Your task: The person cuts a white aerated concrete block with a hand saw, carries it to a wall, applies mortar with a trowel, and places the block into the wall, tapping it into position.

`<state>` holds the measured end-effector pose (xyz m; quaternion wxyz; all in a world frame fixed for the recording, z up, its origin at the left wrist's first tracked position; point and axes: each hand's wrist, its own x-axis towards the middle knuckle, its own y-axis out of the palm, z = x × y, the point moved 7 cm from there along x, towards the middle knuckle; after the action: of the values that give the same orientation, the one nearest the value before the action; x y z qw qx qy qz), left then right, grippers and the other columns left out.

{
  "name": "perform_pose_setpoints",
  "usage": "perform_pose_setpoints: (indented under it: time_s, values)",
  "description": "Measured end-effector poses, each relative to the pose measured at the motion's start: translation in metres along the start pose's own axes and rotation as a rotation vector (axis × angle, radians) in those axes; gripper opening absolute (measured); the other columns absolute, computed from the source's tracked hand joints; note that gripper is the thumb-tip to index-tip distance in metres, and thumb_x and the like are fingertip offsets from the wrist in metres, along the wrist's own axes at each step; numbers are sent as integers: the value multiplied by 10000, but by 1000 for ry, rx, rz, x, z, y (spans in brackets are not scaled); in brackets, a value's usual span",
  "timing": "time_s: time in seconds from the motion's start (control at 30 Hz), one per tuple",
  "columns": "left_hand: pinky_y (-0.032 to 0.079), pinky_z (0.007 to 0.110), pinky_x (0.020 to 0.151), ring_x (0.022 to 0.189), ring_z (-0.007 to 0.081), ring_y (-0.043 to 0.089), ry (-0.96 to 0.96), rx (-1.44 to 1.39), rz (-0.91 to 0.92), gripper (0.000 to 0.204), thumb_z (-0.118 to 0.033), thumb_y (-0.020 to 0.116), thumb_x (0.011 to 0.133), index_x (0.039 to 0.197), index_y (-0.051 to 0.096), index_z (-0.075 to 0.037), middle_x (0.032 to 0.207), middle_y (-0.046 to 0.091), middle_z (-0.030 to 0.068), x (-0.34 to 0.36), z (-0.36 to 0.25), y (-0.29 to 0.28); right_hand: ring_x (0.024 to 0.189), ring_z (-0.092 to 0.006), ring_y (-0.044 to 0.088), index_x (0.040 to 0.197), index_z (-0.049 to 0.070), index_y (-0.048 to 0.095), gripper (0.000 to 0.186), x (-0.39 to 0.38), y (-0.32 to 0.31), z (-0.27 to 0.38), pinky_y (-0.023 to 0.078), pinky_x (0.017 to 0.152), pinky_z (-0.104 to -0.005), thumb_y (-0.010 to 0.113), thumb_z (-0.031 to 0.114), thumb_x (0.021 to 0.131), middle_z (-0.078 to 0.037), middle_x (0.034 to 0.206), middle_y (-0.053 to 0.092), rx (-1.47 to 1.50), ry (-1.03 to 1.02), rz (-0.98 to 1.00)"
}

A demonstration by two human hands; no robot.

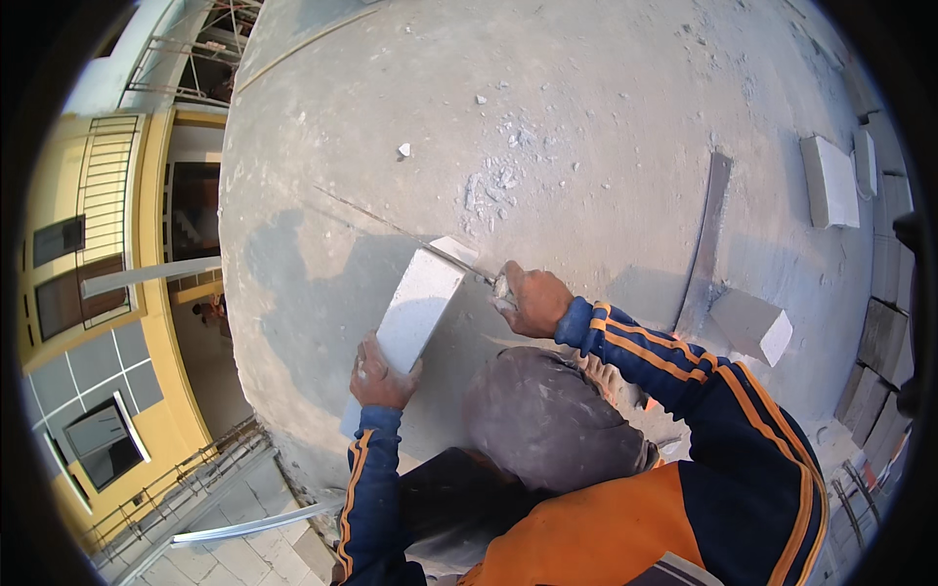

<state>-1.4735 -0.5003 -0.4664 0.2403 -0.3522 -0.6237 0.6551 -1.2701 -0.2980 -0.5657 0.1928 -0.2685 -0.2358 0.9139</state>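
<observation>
A long pale lightweight concrete block [422, 301] lies slanted on the concrete floor. My left hand [384, 377] is closed over its near part, fingers wrapped around the sides. In my right hand [536, 300] is the handle of a hand saw [376, 217], gripped in a fist just right of the block's far end. The thin blade crosses the block near that end and reaches out to the left past it. A short piece of block [457, 248] shows beyond the blade; whether it is fully severed I cannot tell.
White chips and dust [493, 186] are scattered beyond the block. To the right lie a long flat strip [705, 239], a grey block [750, 325] and a pale block [829, 183]. Stacked blocks [884, 337] line the right edge. The floor's edge [225, 244] runs along the left, facing a yellow building.
</observation>
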Motion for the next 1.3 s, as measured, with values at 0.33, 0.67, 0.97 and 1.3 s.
perform_pose_setpoints:
  time_s: [0.33, 0.67, 0.97, 1.3]
  values:
    - [543, 497, 897, 1093, 404, 652, 30, -17, 188, 969, -481, 891, 634, 1379, 442, -53, 1272, 616, 189, 18, -15, -10, 754, -459, 699, 1113, -61, 523, 468, -8, 9, -11, 566, 683, -507, 725, 272, 854, -291, 777, 678, 18, -16, -15]
    - [547, 477, 889, 1100, 373, 648, 39, -81, -21, 905, -363, 889, 604, 1362, 475, -91, 1237, 630, 139, 15, -57, 5, 764, -458, 700, 1126, -53, 542, 447, -5, 16, -34, 564, 699, -503, 710, 284, 885, -291, 821, 688, 79, -21, 18]
    - [527, 451, 951, 1180, 332, 625, 68, -136, -201, 890, -329, 887, 584, 1352, 510, -86, 1296, 629, 116, -22, -85, 11, 735, -459, 692, 1117, -68, 525, 457, -32, 12, -46, 549, 678, -493, 709, 294, 907, -281, 772, 669, 113, 33, 5]
    - [546, 436, 926, 1144, 326, 649, 100, -95, -267, 830, -337, 870, 599, 1323, 547, -89, 1285, 641, 117, -26, -84, 17, 695, -453, 685, 1092, -57, 527, 429, -33, 2, -39, 540, 639, -482, 710, 286, 910, -270, 737, 659, 52, -36, 5]
